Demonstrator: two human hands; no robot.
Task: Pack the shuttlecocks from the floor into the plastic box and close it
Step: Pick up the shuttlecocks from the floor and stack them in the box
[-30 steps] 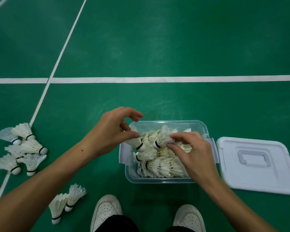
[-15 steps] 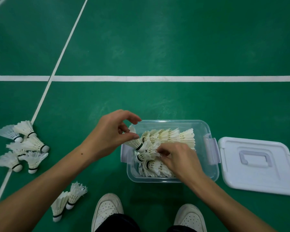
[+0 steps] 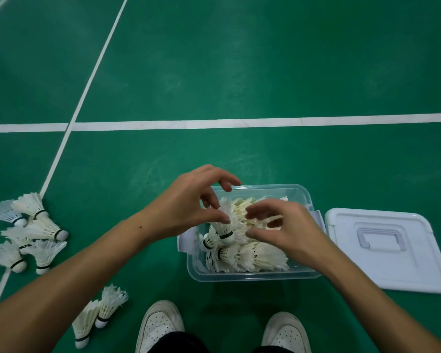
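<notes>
A clear plastic box (image 3: 255, 277) sits open on the green floor, filled with several white shuttlecocks (image 3: 250, 256). My left hand (image 3: 191, 202) is over the box's left side, thumb and fingers pinched on the feathers of one shuttlecock (image 3: 224, 229) that stands cork-down on the pile. Over the box's right half, my right hand (image 3: 288, 231) hovers with fingers spread and blurred, holding nothing. The box's white lid (image 3: 392, 266) lies flat on the floor to the right. More shuttlecocks lie loose at the left (image 3: 28, 233), and two lie near my left foot (image 3: 97, 314).
My two white shoes (image 3: 161, 324) (image 3: 285, 332) stand just in front of the box. White court lines (image 3: 214, 122) cross the green floor beyond it, and one runs diagonally past the left cluster. The box's side latches stick out.
My right hand has lifted out of the pile and moved right, its fingers now spread. My left hand keeps its pinch on the shuttlecock at the box's left side.
</notes>
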